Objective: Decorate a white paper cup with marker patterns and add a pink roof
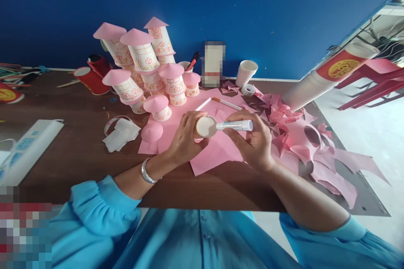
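Note:
My left hand (187, 136) is closed around a small white paper cup (206, 127), its round end tilted up toward me. In my right hand (252, 141) I grip a white glue stick (235, 125), held sideways, its tip at the cup's rim. Beneath both hands lie sheets of pink paper (214, 155). Close to my left hand rests a loose pink paper cone (152, 132). Beyond it stand several paper-cup towers (143, 59) with pink cone roofs and flowers drawn on them. Two marker pens (226, 104) lie behind the hands.
Pink paper scraps (303, 134) cover the table's right side, beside a leaning stack of paper cups (328, 75). A white cup (246, 73) and a tape roll (248, 89) stand at the back. Red cups (91, 80), crumpled tissue (121, 134) and a power strip (33, 151) are leftward.

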The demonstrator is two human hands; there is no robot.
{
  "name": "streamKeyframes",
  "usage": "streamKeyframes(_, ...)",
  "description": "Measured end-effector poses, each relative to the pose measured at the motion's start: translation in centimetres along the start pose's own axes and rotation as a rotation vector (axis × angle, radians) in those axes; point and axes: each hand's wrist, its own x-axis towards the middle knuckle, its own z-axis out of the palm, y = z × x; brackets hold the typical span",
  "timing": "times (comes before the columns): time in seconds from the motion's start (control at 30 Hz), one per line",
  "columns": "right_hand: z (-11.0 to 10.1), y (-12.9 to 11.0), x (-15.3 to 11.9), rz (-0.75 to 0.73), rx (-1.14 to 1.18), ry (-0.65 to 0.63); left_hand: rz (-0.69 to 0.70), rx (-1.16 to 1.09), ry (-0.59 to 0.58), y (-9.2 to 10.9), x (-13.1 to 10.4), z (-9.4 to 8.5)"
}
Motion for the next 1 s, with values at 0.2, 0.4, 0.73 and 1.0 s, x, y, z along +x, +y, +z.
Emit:
streamKeyframes(0.2,0.20,0.31,-0.21,-0.025,-0.074,-0.029,0.002,0.048,0.052,0.25,0.13,-0.07)
streamKeyframes(0.4,0.43,0.49,-0.34,0.062,-0.067,-0.003,-0.059,-0.001,0.002,0.35,0.10,-0.48)
streamKeyframes(0.73,0.52,-0.14,-0.75,0.027,-0.026,-0.031,-0.021,0.022,0.048,-0.24,-0.16,-0.04)
streamKeyframes(1.0,0.77,0.17,-0.68,0.092,-0.022,0.037,-0.080,0.036,0.041,0.04,-0.04,-0.33)
